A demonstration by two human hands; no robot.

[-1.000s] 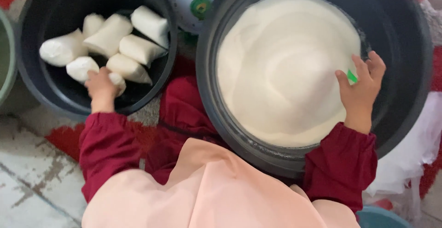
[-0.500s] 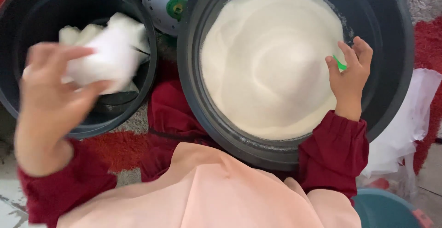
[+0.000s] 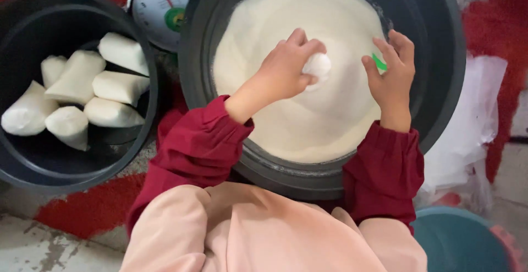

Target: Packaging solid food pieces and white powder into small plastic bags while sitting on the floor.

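1. The left hand has its fingers wrapped around a small white bag full of powder. The bag sits in the middle of the frame, just above the powder heap.
2. The right hand pinches a little green scoop between its fingers, right beside the bag.
3. The bag looks soft and squishy, and a bit slippery. I think it is best held around its fat middle, not too tight, so it does not burst.
4. Both hands hover over a big dark tub of white powder.
5. At the left, a second dark tub holds more filled white bags.
6. A round scale sits at the top, between the tubs.
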